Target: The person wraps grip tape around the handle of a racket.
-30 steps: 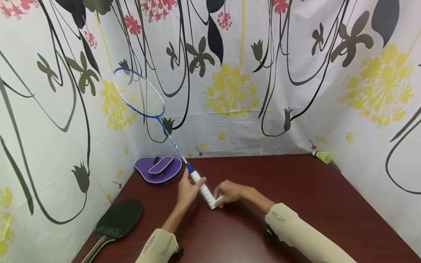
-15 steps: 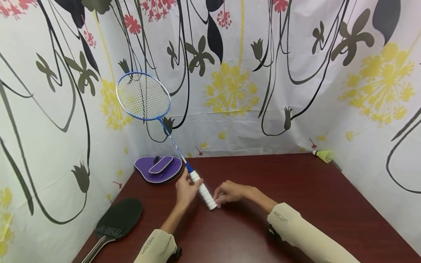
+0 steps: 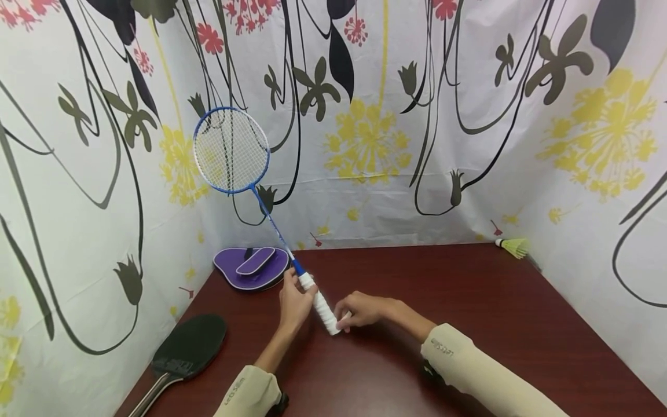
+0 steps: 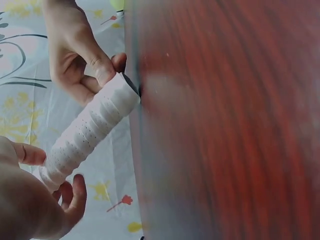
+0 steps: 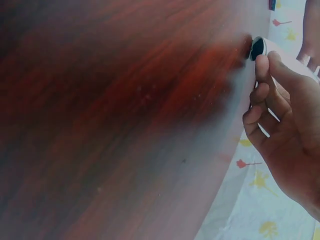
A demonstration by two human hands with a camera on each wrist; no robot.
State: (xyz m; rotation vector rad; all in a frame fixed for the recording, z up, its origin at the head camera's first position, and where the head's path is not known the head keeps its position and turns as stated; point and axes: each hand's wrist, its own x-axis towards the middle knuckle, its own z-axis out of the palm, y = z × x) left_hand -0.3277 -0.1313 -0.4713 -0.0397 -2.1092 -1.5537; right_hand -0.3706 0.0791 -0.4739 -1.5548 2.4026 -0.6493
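A blue and white badminton racket [image 3: 277, 227] is held at a slant, its strung head up and to the left. My left hand [image 3: 296, 302] grips the upper part of its white-wrapped handle between thumb and fingers. At the handle's lower end, my right hand [image 3: 362, 308] pinches the white grip tape [image 4: 117, 92] between thumb and forefinger. In the right wrist view, the dark butt end [image 5: 257, 48] shows just beyond those fingertips. The wrap covers the handle in overlapping turns with small perforations; its far side is hidden.
On the dark red table [image 3: 417, 278], a black table tennis bat [image 3: 190, 346] lies at the left edge. A purple bat case [image 3: 234, 266] sits at the back left. A yellow shuttlecock [image 3: 513, 248] rests at the back right. Patterned curtains [image 3: 385, 214] enclose the table.
The racket has turned about its length, so its head now faces the camera more fully. The handle's end has shifted slightly down and left, with both hands staying at the handle.
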